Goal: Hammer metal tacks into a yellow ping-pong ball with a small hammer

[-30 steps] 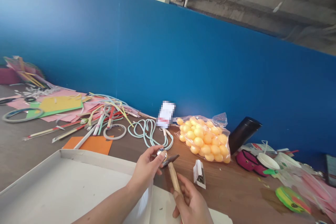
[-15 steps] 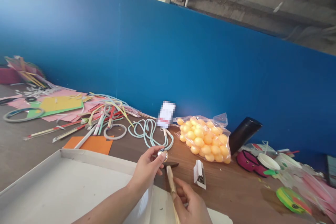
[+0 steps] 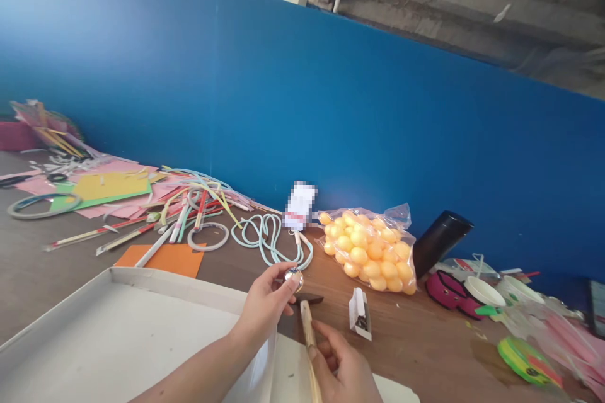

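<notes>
Silver ball (image 3: 293,278) sits pinched between thumb and fingers of my left hand (image 3: 265,299), which has barely moved. At its five o'clock, my right hand (image 3: 341,362) grips the hammer (image 3: 308,327) by its handle; over the last second its head has swung flatter. I judge the ball steadied while the tool is adjusted. Farther out, a bag of orange balls (image 3: 368,253) lies at two o'clock, a white tray (image 3: 142,340) at eight.

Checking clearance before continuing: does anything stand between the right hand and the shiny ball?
Yes, in this view: the wooden-handled tool that the right hand holds. Its dark head appears just below the shiny ball in the left hand. Nothing else shows between; depth is unclear.
</notes>
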The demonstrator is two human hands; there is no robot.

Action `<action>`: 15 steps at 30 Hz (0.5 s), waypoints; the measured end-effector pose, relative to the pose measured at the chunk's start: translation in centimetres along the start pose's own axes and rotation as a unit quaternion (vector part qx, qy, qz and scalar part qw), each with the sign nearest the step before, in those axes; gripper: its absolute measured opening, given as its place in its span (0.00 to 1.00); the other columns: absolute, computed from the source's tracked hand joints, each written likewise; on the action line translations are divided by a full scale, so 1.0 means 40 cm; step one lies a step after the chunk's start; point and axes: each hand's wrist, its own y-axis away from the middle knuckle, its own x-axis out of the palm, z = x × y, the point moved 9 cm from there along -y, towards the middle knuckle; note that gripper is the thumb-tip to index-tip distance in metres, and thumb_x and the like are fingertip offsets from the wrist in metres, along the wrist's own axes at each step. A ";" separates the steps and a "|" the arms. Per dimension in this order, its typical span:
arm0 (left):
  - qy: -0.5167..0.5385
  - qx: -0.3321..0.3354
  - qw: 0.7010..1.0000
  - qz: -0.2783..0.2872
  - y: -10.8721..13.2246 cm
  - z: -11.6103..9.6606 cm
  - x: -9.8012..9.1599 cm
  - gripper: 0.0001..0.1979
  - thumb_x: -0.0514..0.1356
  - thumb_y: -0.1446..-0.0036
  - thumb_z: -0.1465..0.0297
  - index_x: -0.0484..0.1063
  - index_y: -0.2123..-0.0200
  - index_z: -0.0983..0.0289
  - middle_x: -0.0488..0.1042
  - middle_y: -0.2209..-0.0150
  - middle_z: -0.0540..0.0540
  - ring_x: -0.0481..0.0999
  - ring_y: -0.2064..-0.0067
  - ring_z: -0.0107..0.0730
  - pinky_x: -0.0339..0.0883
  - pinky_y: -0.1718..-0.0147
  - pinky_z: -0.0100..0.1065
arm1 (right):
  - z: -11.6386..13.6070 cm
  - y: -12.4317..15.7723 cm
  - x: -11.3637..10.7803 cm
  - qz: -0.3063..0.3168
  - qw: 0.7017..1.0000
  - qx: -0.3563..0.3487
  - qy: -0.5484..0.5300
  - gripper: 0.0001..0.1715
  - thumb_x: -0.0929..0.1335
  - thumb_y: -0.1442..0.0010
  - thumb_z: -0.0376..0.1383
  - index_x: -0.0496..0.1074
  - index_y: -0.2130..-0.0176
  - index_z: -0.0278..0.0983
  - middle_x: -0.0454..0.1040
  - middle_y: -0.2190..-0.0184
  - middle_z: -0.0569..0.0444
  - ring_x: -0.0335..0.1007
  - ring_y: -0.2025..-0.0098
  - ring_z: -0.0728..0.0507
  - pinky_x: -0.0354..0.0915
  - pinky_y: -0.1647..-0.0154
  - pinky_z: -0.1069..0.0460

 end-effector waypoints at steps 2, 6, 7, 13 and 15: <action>0.006 0.003 1.000 -0.001 -0.001 0.001 0.000 0.22 0.62 0.55 0.58 0.70 0.58 0.64 0.69 0.73 0.51 0.68 0.75 0.26 0.66 0.80 0.26 | 0.003 0.000 -0.004 -0.006 1.000 0.000 -0.011 0.24 0.64 0.47 0.42 0.71 0.54 0.33 0.76 0.77 0.54 0.72 0.78 0.45 0.63 0.78 0.55; 0.007 0.001 1.000 -0.002 -0.002 0.002 0.001 0.22 0.62 0.56 0.58 0.70 0.58 0.64 0.69 0.73 0.51 0.68 0.75 0.26 0.66 0.80 0.26 | 0.014 0.001 -0.018 -0.026 0.999 -0.005 -0.041 0.24 0.63 0.46 0.44 0.72 0.55 0.34 0.75 0.78 0.53 0.71 0.77 0.44 0.65 0.76 0.55; 0.006 0.001 1.000 -0.002 -0.002 0.002 0.001 0.22 0.62 0.56 0.58 0.70 0.58 0.64 0.69 0.73 0.51 0.68 0.75 0.26 0.66 0.80 0.26 | 0.015 0.001 -0.022 -0.031 0.999 -0.006 -0.043 0.25 0.63 0.46 0.45 0.72 0.55 0.34 0.75 0.78 0.53 0.71 0.77 0.44 0.65 0.76 0.55; 0.009 0.003 1.000 -0.004 -0.002 0.002 -0.001 0.22 0.62 0.57 0.58 0.71 0.58 0.63 0.69 0.74 0.50 0.68 0.75 0.26 0.66 0.80 0.27 | 0.006 0.001 -0.039 -0.075 0.997 -0.014 -0.011 0.28 0.63 0.46 0.50 0.72 0.56 0.34 0.76 0.76 0.50 0.72 0.75 0.43 0.67 0.73 0.53; 0.004 0.005 1.000 -0.005 -0.002 0.000 -0.001 0.22 0.62 0.56 0.58 0.71 0.58 0.63 0.69 0.74 0.50 0.68 0.75 0.26 0.66 0.80 0.27 | 0.008 0.004 -0.059 -0.116 0.993 -0.026 -0.006 0.25 0.64 0.47 0.49 0.73 0.57 0.34 0.77 0.70 0.48 0.73 0.70 0.42 0.68 0.68 0.53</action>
